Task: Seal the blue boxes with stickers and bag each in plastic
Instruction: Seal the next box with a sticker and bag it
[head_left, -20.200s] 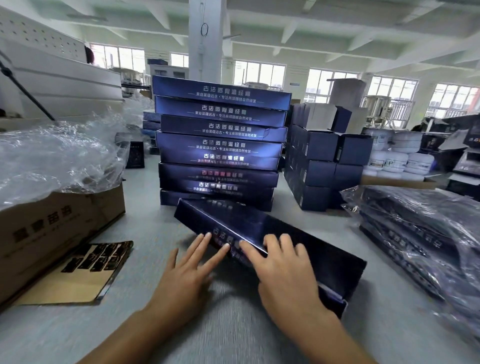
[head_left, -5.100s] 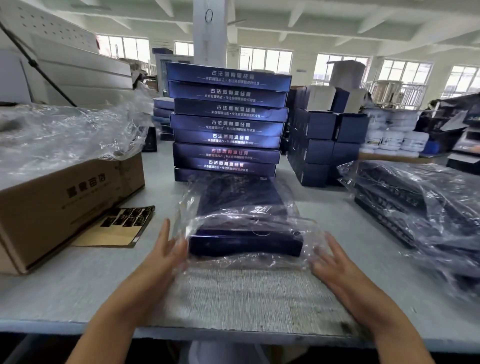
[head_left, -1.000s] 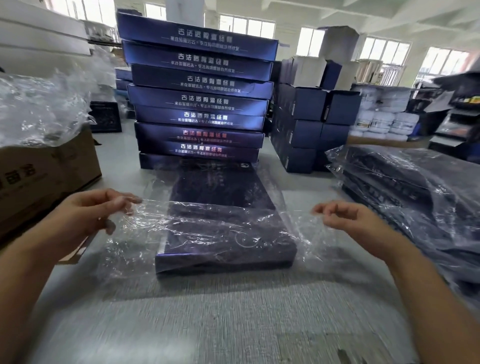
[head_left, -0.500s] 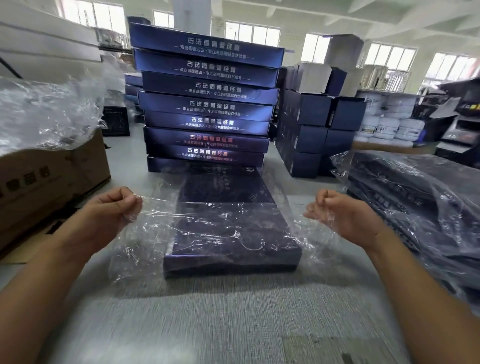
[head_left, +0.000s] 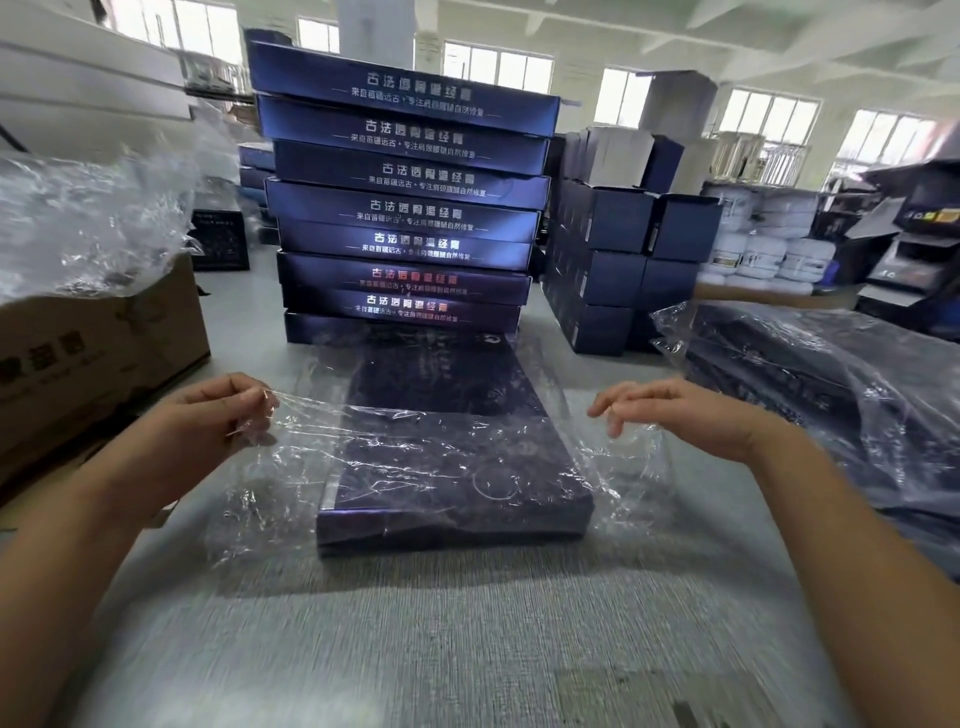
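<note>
**Blue box in a clear bag, a hand at each side**

Head view: the blue box (head_left: 452, 467) lies flat on the grey table (head_left: 467, 639) inside a plastic bag (head_left: 270, 483), its far end just before a stack of blue boxes (head_left: 405, 208). The left hand (head_left: 218, 415) pinches the bag's left edge. The right hand (head_left: 691, 415) is at the right edge with its fingers loosely bent, and I cannot tell whether it grips. Bare table lies in front. A cardboard carton (head_left: 104, 338) bounds the left and bagged boxes (head_left: 831, 389) bound the right.

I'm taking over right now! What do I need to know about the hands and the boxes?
Left hand: pinches the bag's left edge.
Right hand: loose fingers at the bag's right edge; grip unclear.
Box: flat on the table, inside the bag.
Done: a bagged pile lies on the right.
Left: the bag looks not yet closed; the stack behind it is unbagged.
</note>
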